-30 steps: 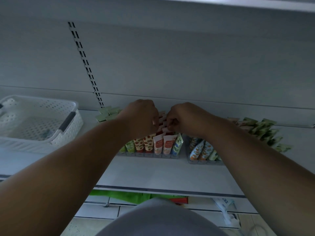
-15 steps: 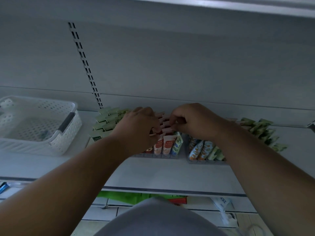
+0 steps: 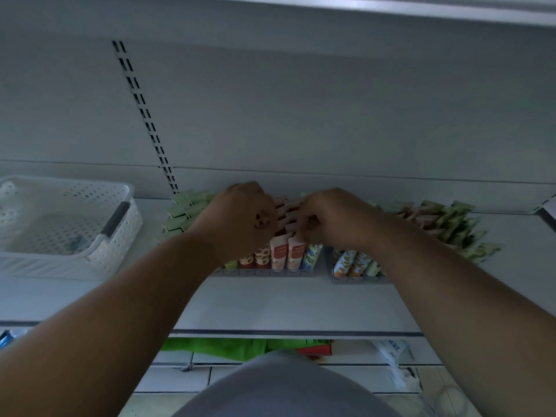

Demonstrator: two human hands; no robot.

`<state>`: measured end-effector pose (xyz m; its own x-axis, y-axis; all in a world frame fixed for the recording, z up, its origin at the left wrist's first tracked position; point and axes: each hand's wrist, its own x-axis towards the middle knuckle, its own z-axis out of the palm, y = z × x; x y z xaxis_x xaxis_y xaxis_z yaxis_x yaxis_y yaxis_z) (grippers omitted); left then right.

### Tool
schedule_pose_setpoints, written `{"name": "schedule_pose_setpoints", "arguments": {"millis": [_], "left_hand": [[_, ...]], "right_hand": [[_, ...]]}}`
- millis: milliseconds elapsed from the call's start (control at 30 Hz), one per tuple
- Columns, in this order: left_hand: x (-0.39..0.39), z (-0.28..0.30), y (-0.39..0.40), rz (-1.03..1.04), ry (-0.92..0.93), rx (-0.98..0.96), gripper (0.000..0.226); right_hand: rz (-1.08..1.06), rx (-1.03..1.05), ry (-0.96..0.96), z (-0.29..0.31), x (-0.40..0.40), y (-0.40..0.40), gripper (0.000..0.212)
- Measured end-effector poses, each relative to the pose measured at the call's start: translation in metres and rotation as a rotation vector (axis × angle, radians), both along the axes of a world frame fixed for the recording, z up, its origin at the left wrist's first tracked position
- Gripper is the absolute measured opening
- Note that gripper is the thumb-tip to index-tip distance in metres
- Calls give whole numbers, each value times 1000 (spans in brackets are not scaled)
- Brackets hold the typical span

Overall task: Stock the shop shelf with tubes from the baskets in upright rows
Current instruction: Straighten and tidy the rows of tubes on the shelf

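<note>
Tubes (image 3: 285, 236) stand upright in rows at mid-frame on the shelf (image 3: 270, 302). Left hand (image 3: 240, 218) and right hand (image 3: 331, 221) meet over them, curled fingers (image 3: 307, 228) pinching the pink tube tops. White basket (image 3: 99, 254) sits at left.

The basket (image 3: 90, 224) at the left was white with a perforated pattern and a grey handle. Central tubes (image 3: 285, 254) were peach-orange; far-left tubes (image 3: 186, 212) pale green; right tubes (image 3: 352, 263) orange-and-white patterned.
</note>
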<state>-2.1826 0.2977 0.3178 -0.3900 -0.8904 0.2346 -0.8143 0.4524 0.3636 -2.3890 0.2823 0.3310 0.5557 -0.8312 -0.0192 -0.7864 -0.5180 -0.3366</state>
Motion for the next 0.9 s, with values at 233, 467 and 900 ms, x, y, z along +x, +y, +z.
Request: {"name": "schedule_pose_setpoints", "arguments": {"millis": [233,467,900], "left_hand": [[13,8,-9,74,-115,44,17],[7,9,-17,50,-259,48,12],[5,10,-23,19,-268,75,12]], "right_hand": [[-47,-32,-91,3,19,-9,10],[-57,-5,14,5,31,-15,5],[-102,-61,-82,8,17,-14,10]]}}
